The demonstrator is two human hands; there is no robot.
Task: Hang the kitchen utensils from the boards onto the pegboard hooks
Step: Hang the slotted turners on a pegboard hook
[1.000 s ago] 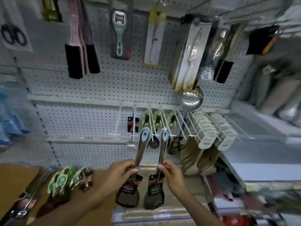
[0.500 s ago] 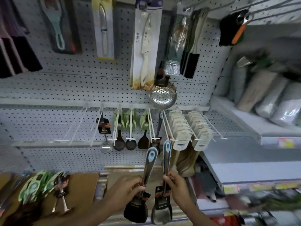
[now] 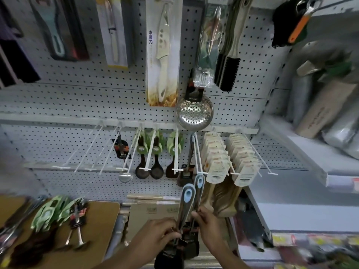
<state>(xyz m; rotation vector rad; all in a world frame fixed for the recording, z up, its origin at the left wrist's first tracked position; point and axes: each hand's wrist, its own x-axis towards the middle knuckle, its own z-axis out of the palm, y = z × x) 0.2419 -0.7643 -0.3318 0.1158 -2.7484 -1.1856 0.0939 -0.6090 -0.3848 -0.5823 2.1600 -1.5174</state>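
A brown board point(image 3: 101, 226) sits at lower left — on it lie a bunch of green-handled utensils point(image 3: 50, 212), two small metal ladles point(image 3: 76, 235) with dark tags, and blurred steel utensils point(image 3: 11, 228) at its left edge.

**Two spatulas held below the pegboard hooks**

Two blue-tipped spatulas point(image 3: 187, 206) are held upright, close together, by the left hand point(image 3: 157, 236) and right hand point(image 3: 208, 228). Their tips are seen just below a white hook point(image 3: 197, 154). More utensils point(image 3: 58, 212) are laid on a brown board point(image 3: 101, 220).
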